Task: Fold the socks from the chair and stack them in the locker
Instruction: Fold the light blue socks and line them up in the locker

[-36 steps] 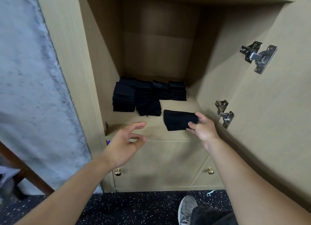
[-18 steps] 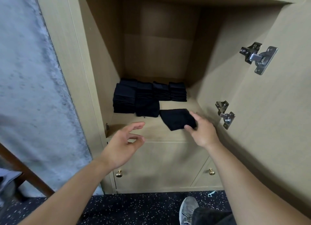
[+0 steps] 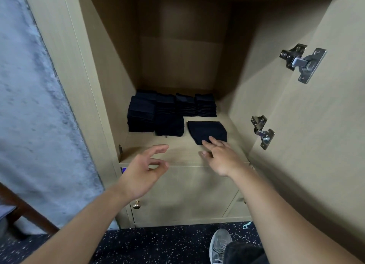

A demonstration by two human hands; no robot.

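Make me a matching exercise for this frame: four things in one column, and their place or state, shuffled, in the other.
Things:
1. folded sock
2. sock stacks
3. left hand
4. brass knob

Places or states:
A. on the lower cabinet front, below the shelf
B. lying alone on the shelf, fingertips of the right hand touching it
C. lined up at the back of the locker shelf
D. held before the shelf edge, fingers loosely curled, holding nothing

Pairs: 1-B, 2-C, 3-D, 4-A
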